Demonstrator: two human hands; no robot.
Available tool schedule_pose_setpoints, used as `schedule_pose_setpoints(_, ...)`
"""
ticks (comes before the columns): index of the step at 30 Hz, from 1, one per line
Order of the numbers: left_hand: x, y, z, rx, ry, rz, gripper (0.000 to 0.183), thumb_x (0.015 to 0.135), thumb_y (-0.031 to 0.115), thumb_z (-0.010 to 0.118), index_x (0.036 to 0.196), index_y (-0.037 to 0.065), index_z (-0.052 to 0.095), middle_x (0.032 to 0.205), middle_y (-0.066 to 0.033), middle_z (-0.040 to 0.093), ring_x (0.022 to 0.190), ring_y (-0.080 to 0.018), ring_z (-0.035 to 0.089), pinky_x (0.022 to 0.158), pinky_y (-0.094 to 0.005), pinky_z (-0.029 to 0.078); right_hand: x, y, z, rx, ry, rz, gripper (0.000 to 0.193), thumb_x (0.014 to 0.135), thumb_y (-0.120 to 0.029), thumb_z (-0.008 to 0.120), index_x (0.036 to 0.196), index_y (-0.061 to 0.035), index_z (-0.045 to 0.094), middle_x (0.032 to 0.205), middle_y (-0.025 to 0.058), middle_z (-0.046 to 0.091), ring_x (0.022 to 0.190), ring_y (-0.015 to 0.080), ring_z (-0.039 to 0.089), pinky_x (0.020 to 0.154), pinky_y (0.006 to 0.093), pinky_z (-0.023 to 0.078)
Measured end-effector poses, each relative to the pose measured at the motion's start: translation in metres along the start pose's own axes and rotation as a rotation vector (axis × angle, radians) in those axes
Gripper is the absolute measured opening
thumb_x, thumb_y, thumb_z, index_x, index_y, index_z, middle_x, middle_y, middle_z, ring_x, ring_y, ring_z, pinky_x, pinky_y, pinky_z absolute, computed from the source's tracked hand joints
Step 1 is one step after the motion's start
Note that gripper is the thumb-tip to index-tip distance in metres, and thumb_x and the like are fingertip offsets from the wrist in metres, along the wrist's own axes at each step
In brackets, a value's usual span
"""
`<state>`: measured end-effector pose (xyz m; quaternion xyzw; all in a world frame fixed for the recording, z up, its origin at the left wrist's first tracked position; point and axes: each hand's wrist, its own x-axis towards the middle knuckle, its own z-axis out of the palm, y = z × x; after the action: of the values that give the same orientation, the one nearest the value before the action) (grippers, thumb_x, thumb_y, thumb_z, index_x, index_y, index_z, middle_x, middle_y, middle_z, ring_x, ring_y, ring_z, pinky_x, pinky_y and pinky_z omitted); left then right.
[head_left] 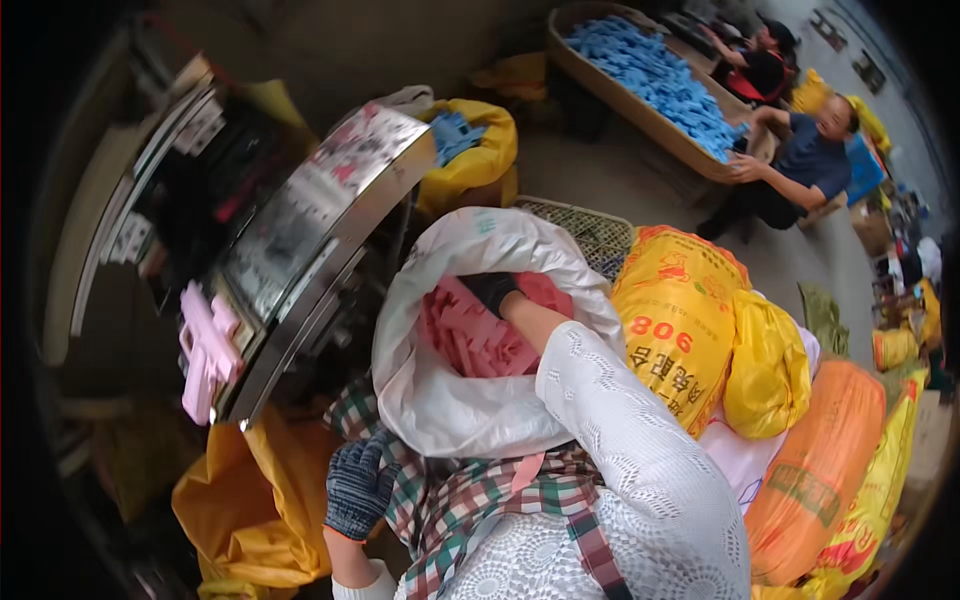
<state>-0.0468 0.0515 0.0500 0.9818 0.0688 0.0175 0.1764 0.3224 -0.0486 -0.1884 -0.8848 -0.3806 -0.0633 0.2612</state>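
Observation:
My right hand, in a dark glove, reaches into the mouth of a white woven sack. Pink plastic pieces fill the sack, and the hand touches them; its fingertips are hidden. Down at the lower left is my left hand in a grey knit glove with an orange cuff. Its fingers are loosely spread, with nothing visible in them, beside my checked apron. Light pink pieces shaped like a toy pistol rest at the near corner of a metal-topped machine on the left.
Yellow sacks and an orange sack stand to the right. An open yellow sack lies lower left; another holds blue pieces. Across the room, a person grips a long tray of blue pieces, near another person.

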Motion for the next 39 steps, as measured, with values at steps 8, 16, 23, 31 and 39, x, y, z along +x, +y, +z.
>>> schedule_pose_setpoints(8, 0.049, 0.007, 0.004, 0.084, 0.284, 0.197, 0.059, 0.072, 0.018, 0.069, 0.125, 0.001, 0.047, 0.121, -0.0194, 0.052, 0.113, -0.0376, 0.048, 0.098, -0.0472, 0.035, -0.021, -0.059, -0.204, 0.055, -0.789, -0.03, 0.049, 0.079, -0.041, 0.06, 0.119, -0.0132, 0.059, 0.117, 0.0143, 0.059, 0.109, 0.0308, 0.054, 0.094, 0.0387, 0.041)
schedule_pose_setpoints(16, 0.076, 0.026, 0.009, -0.147, -0.064, 0.328, 0.053, 0.058, 0.027, 0.073, 0.103, 0.002, 0.06, 0.1, -0.019, 0.06, 0.097, -0.037, 0.055, 0.088, -0.0426, 0.042, -0.081, -0.133, -0.258, 0.359, -0.433, -0.735, 0.048, 0.07, -0.009, 0.061, 0.118, -0.012, 0.059, 0.108, 0.0142, 0.06, 0.098, 0.0322, 0.057, 0.086, 0.0412, 0.044)
schedule_pose_setpoints(23, 0.038, 0.033, 0.003, -0.067, 0.556, -0.013, 0.03, 0.064, 0.019, 0.071, 0.088, 0.002, 0.065, 0.07, -0.016, 0.061, 0.066, -0.0348, 0.06, 0.064, -0.0394, 0.049, -0.098, -0.193, -0.272, 0.534, -0.201, -0.602, 0.03, 0.07, -0.014, 0.063, 0.099, -0.0058, 0.061, 0.095, 0.0161, 0.059, 0.085, 0.0334, 0.059, 0.074, 0.0404, 0.046)
schedule_pose_setpoints(31, 0.019, 0.011, -0.003, 0.168, 0.703, 0.041, 0.047, 0.068, 0.016, 0.065, 0.111, 0.0, 0.056, 0.098, -0.0196, 0.058, 0.093, -0.0388, 0.056, 0.082, -0.0443, 0.044, -0.08, -0.211, -0.261, 0.668, 0.015, -0.639, 0.022, 0.07, -0.015, 0.066, 0.088, -0.0042, 0.06, 0.08, 0.0146, 0.06, 0.078, 0.031, 0.058, 0.07, 0.0409, 0.046)
schedule_pose_setpoints(39, 0.014, -0.047, -0.081, 0.406, 1.143, -0.158, 0.052, 0.081, 0.013, 0.066, 0.126, -0.001, 0.046, 0.132, -0.0207, 0.044, 0.124, -0.0359, 0.04, 0.104, -0.0427, 0.03, -0.065, -0.193, -0.276, 0.679, -0.123, -0.442, 0.058, 0.069, -0.014, 0.077, 0.122, -0.007, 0.052, 0.114, 0.0134, 0.06, 0.109, 0.026, 0.057, 0.094, 0.0352, 0.044)
